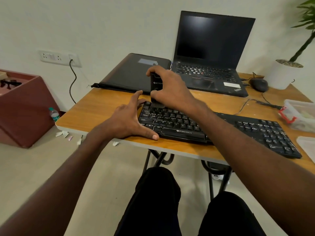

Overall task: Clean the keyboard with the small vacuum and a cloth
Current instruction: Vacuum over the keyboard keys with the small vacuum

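My right hand (167, 87) is gripping the small vacuum (155, 86) upright, fingers curled over its top and thumb wrapped round its lower body, its brush end touching the keyboard (213, 128) at the upper-left keys. My left hand (131, 120) is lying spread at the keyboard's nine o'clock end, fingers straight, thumb stretched along the front edge, bracing it on the surface (102, 108). The keyboard is lying across the surface's near edge, with the laptop (211, 53) at its twelve o'clock.
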Available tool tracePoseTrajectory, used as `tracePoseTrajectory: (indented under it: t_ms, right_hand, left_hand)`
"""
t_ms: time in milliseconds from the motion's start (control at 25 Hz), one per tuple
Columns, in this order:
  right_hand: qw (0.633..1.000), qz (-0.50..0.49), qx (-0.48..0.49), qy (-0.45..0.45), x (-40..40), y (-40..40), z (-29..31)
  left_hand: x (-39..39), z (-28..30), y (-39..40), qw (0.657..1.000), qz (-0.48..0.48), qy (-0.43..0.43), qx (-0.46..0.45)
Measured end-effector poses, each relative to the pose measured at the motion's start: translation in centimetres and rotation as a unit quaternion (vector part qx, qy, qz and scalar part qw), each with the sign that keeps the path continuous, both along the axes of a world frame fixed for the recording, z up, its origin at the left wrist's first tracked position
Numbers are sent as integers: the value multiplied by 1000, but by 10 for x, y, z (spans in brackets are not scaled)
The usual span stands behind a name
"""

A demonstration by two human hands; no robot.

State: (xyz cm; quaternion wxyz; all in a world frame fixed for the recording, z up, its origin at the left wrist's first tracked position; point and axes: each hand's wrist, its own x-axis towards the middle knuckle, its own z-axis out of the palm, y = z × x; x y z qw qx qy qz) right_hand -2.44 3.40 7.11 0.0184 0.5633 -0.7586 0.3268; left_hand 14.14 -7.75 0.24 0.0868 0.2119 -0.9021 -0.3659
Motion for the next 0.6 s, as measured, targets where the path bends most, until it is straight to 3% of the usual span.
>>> tracePoseTrajectory:
  t_ms: [120, 240, 440, 600]
  right_hand:
    - [998, 57, -19, -10, 4, 2, -7]
    - [998, 38, 29, 32, -8, -1, 7]
    - [998, 44, -33, -8, 7, -5, -9]
    - [995, 95, 37, 17, 0, -10, 8]
  left_hand:
    - [-1, -2, -1, 1000, -4, 3, 1]
    - [-1, -1, -2, 1000, -1, -4, 1]
    - [1, 1, -8, 998, -42, -12, 53]
    - [1, -1, -9, 998, -30, -2, 59]
